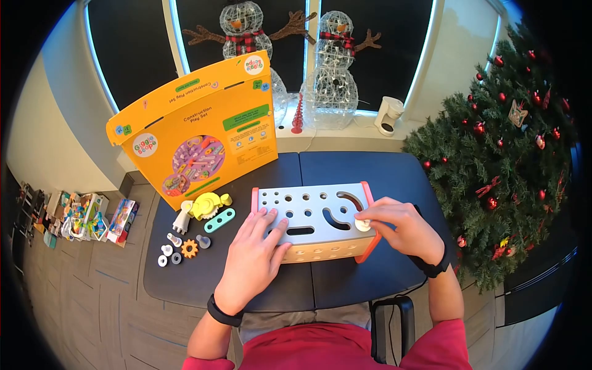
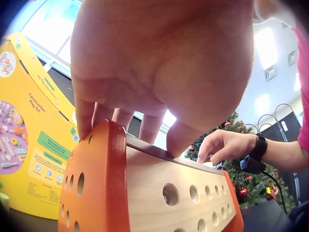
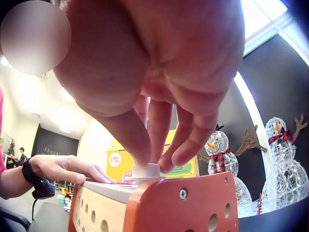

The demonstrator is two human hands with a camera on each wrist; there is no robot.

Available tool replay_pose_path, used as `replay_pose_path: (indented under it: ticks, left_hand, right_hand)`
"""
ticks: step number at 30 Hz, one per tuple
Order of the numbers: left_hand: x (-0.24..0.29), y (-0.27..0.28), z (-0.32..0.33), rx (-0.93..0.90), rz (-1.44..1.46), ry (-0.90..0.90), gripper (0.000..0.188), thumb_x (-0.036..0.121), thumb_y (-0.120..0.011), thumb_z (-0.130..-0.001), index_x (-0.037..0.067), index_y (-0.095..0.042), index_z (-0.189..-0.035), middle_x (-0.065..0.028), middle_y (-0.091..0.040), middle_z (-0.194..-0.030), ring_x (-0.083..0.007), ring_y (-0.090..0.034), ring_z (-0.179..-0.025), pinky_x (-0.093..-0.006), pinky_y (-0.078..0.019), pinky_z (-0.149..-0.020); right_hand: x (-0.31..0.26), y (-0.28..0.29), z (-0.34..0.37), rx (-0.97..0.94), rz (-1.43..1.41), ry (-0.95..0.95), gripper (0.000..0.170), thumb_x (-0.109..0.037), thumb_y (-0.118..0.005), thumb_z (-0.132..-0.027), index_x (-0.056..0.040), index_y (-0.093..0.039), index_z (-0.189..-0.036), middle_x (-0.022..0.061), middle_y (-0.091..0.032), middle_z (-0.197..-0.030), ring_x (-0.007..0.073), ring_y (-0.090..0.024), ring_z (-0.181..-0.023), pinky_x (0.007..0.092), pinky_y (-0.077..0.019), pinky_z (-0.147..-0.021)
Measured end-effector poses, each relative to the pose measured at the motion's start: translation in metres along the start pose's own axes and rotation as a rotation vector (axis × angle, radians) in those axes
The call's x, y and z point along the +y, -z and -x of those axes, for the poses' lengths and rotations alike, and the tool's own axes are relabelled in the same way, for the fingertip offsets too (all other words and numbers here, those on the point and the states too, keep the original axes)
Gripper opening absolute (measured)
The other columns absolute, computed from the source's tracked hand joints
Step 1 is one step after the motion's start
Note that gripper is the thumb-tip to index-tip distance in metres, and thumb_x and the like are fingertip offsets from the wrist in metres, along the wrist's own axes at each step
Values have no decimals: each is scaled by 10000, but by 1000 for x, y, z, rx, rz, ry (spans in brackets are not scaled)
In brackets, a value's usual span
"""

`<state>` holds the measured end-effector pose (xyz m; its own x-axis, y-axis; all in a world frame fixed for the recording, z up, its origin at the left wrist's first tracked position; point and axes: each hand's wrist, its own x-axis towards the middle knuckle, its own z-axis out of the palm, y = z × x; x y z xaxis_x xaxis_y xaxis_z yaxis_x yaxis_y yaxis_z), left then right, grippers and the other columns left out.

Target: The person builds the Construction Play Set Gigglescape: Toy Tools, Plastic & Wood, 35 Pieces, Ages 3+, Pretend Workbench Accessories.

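A toy workbench with a grey perforated top [image 1: 299,208], pale wooden sides [image 2: 159,179] and orange-red end panels [image 3: 186,203] stands in front of me. My left hand [image 1: 250,262] rests on the left part of that top, fingers extended and thumb along the near edge. At the near right corner my right hand [image 1: 407,231] pinches a white toy bolt [image 3: 146,170] between thumb and fingertips. The bolt's round head and wider flange sit at the top surface; whatever lies below is hidden.
Left of the workbench lie a green strip with holes [image 1: 219,220], yellow toy pieces [image 1: 206,206], an orange gear [image 1: 189,248] and several grey and white bolts and rings. Behind them stands a yellow box [image 1: 203,135]. A decorated tree [image 1: 493,148] is at the right.
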<state>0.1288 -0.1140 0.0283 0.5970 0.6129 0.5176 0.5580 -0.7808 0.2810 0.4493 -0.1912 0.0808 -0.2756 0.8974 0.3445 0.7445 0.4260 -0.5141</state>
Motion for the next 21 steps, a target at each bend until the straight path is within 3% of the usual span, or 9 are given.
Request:
replay_pose_path:
  ticks: [5, 12, 15, 17, 21]
  left_hand:
    - [0, 0, 1, 1, 2, 4, 406, 183, -756, -950, 60, -696, -1333, -196, -641, -1405, -428, -582, -1346, -493, -487, -1124]
    - [0, 0, 1, 1, -2, 5, 406, 184, -760, -948, 64, -698, -1331, -192, -639, -1410, -429, -580, -1351, -491, -484, -1132]
    - [0, 0, 1, 6, 0, 3, 406, 179, -763, -944, 64, -700, -1328, -191, -639, -1410, -429, -581, -1350, -491, -487, -1128]
    - [1, 0, 0, 7, 2, 3, 404, 177, -765, -942, 64, -702, -1325, -190, -640, -1408, -429, -581, -1348, -490, -489, -1125]
    - [0, 0, 0, 12, 4, 3, 401, 175, -767, -940, 64, -706, -1320, -188, -640, -1406, -429, -582, -1345, -491, -491, -1120]
  right_hand:
    - [1, -2, -3, 59, 72, -2, 211, -65, -798, -907, -59, -798, -1118, 96, -768, -960, 310, -707, -974, 414, -578, -863]
    - [9, -10, -7, 104, 195, 16, 186, -173, -856, -874, -43, -801, -995, 101, -712, -828, 297, -655, -817, 412, -534, -726]
    - [8, -13, -10, 123, 171, -34, 220, -212, -873, -864, -32, -746, -866, 88, -661, -741, 293, -624, -750, 419, -504, -672]
    - [6, -14, -12, 130, 200, -102, 331, -239, -882, -860, -31, -648, -753, 83, -622, -680, 295, -604, -698, 427, -481, -641]
    - [8, -16, -15, 133, 220, -122, 387, -242, -865, -884, -32, -587, -715, 87, -600, -652, 298, -588, -667, 431, -463, -626]
